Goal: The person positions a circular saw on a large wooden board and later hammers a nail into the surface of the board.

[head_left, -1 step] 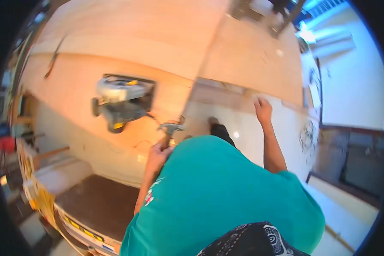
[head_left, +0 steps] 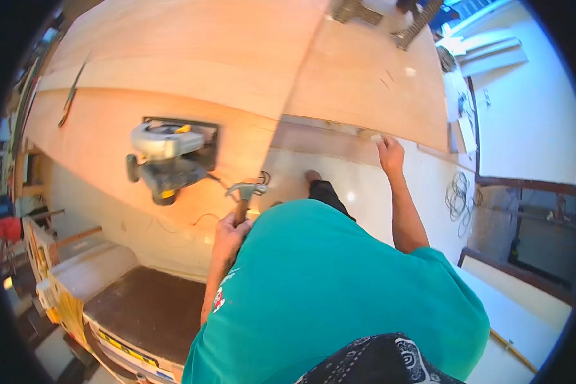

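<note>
My left hand [head_left: 227,238] is wrapped round the handle of a claw hammer [head_left: 246,189], whose metal head points up beside my teal shirt. My right hand [head_left: 392,155] is out ahead on the right, fingers curled in, close to the edge of a plywood sheet [head_left: 371,83]. A small pale bit shows at its fingertips, too small to name. A grey and black circular saw [head_left: 169,141] with yellow parts rests on another plywood sheet [head_left: 237,147] ahead of the left hand.
A handsaw [head_left: 68,107] lies on the plywood at far left. Thin cable is coiled [head_left: 458,197] on the floor at right. A dark-topped box [head_left: 147,310] stands at lower left. My foot [head_left: 312,175] is on the pale floor, and white panels [head_left: 525,109] are at far right.
The whole view has shifted slightly, so the saw and plywood sit a little farther left. The hammer stays in my left hand, and my right hand remains curled by the plywood edge.
</note>
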Tool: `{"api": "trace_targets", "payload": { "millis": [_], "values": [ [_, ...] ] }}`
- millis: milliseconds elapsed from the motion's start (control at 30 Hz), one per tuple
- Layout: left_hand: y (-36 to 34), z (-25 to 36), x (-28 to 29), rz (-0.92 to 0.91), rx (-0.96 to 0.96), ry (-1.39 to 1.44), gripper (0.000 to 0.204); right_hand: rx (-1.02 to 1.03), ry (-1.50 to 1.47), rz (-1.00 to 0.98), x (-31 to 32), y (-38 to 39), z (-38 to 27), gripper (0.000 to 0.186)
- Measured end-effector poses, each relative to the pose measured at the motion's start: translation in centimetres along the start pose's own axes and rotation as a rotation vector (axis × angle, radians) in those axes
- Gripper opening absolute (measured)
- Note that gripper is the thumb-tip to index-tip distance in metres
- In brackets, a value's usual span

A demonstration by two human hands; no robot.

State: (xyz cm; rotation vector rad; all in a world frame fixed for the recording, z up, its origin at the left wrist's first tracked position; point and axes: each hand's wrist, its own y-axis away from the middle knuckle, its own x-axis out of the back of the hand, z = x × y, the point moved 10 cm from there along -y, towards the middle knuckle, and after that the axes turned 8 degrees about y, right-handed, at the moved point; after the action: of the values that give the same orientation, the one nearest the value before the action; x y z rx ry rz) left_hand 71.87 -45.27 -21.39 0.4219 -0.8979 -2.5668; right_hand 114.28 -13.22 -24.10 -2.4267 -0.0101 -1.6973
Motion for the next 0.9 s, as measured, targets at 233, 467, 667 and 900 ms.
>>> {"api": "trace_targets", "payload": {
  "millis": [233,467,667,900],
  "values": [
    [0.7,8.1,-12.6,-0.191,-0.155,-0.042,0.027,-0.206,-0.073,0.127,2.1,-8.4,13.0,0.030],
    [-4.4,3.3,-17.3,0.059,-0.082,-0.230,0.011,-0.202,-0.258,0.090,-2.3,-16.6,16.4,0.022],
    [-5.8,9.1,-26.2,0.029,-0.172,-0.195,0.010,-0.335,-0.237,-0.182,-4.5,-20.1,16.6,0.027],
    [-11.9,5.3,-26.9,-0.057,-0.318,-0.392,0.024,-0.426,-0.295,-0.283,-6.2,-21.0,17.7,0.033]
  ]
}}
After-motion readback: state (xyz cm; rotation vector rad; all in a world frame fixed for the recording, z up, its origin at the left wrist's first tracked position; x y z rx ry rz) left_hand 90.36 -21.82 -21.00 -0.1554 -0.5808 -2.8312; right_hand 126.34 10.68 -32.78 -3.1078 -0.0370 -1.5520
